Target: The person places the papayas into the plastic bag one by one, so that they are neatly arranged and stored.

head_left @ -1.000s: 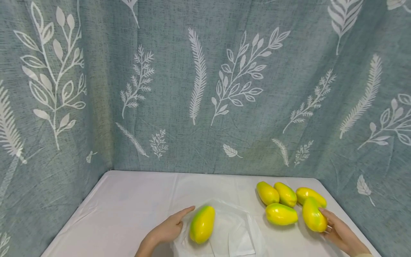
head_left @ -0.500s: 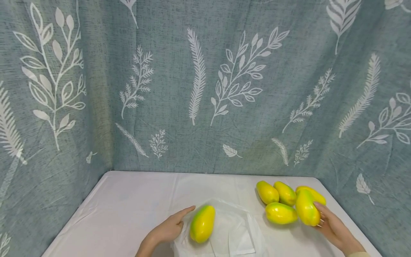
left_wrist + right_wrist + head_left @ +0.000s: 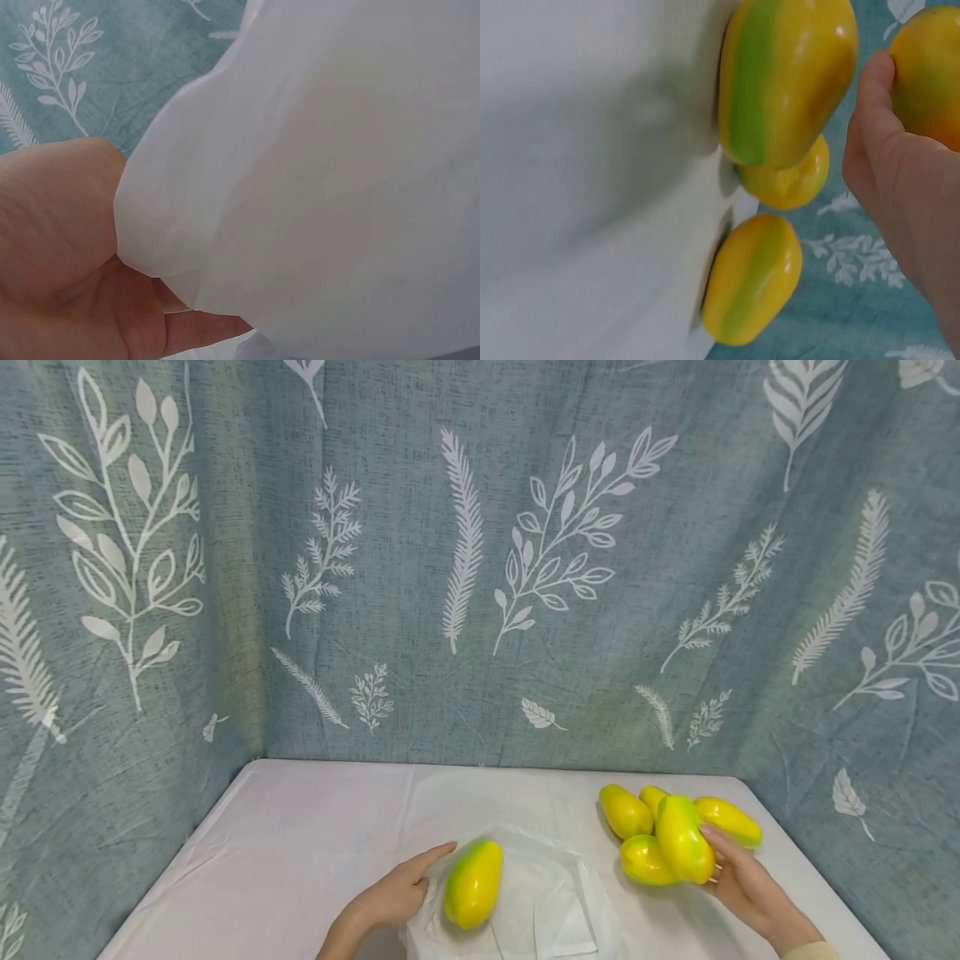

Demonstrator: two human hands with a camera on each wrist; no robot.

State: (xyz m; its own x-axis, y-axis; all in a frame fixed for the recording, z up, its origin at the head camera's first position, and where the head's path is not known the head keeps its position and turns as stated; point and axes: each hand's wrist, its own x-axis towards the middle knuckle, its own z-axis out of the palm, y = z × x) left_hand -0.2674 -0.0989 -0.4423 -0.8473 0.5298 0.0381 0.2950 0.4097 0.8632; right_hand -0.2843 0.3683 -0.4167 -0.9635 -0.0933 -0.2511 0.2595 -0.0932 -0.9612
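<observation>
- my left hand [image 3: 396,887]: index straight, bag's [image 3: 521,877] 9 o'clock, can't tell if I'm gripping it
- yellow fruit [image 3: 473,885] at bag's 10
- second fruit [image 3: 685,839] around 2, gripped in my right hand [image 3: 746,877]
- white table [image 3: 300,860], leafy curtain [image 3: 412,710] at 12

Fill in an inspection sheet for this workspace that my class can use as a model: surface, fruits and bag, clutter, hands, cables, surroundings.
Surface: white table, cover lightly creased.
Job's things: six yellow-green fruits; four on the table, one held fruit, one bag fruit (inside or on the white bag, unclear).
Clutter: nothing seen.
Hands: right hand grips the held fruit; left hand at the bag's edge, fingers partly hidden.
Cables: nothing seen.
Surroundings: blue-green curtain, white leaf print.
</observation>
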